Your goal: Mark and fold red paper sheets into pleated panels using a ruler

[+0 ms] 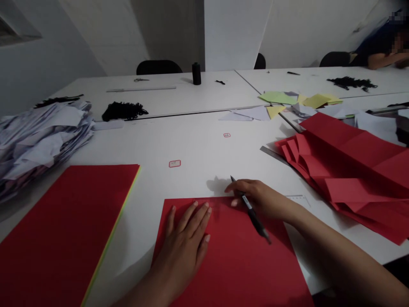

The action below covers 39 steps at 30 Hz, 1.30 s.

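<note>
A red sheet of paper (249, 264) lies flat in front of me on the white table. My left hand (183, 245) rests palm down near its far left corner, fingers stretched out. My right hand (260, 198) is over the sheet's far edge, its fingers closed round a dark pen (248, 205). One end of the pen points away toward the table, the other back toward me. Past my right wrist shows a clear ruler (297, 198) with markings, partly hidden by the arm.
Left lies a stack of red sheets (70, 221) with a yellow-green edge; behind it, a heap of white papers (41, 140). Folded red paper (351, 170) partly covers a metal ruler (275, 155) at right. Black cord (124, 111) and a black spool (196, 73) stand farther back. A person (383, 47) sits far right.
</note>
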Available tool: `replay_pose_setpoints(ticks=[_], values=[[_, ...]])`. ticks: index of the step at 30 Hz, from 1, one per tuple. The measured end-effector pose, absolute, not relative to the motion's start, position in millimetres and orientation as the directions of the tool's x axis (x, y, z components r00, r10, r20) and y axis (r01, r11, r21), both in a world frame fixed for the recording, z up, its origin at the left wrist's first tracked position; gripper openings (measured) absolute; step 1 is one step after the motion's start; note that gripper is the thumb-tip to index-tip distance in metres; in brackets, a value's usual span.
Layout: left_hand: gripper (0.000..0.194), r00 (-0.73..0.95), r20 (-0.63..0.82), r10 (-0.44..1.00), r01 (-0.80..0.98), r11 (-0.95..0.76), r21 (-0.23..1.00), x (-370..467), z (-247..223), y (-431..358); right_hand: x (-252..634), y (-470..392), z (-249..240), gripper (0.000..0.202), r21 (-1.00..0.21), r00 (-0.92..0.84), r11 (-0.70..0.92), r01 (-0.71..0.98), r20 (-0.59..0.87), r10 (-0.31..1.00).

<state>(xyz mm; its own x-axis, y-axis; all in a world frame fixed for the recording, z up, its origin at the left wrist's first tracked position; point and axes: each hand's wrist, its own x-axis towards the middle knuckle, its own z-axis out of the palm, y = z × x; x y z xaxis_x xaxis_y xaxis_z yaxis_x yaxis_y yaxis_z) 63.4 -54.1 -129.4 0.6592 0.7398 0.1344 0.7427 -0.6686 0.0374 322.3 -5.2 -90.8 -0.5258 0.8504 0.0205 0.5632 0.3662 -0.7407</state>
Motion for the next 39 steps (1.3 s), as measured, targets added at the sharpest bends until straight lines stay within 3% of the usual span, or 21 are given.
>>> replay_pose_setpoints(ticks=[6,10,21,30,39], values=[[0.052,0.656,0.125,0.744,0.743,-0.666,0.069,64,-131,-53,308,5,-89,0.031,-0.921,-0.354,0.169,0.35,0.037,0.934],[0.051,0.649,0.142,0.748,0.744,-0.662,0.085,65,-132,-52,292,23,-94,0.024,-0.954,-0.384,0.146,0.262,0.036,0.923],[0.05,0.655,0.145,0.742,0.74,-0.668,0.08,64,-131,-52,285,40,-121,0.023,-0.962,-0.399,0.152,0.225,0.051,0.915],[0.05,0.653,0.139,0.744,0.741,-0.666,0.089,65,-131,-52,286,41,-119,0.02,-0.915,-0.432,0.215,0.34,0.051,0.9],[0.052,0.641,0.128,0.757,0.748,-0.654,0.113,66,-132,-52,286,41,-119,0.021,-0.905,-0.453,0.25,0.344,0.073,0.888]])
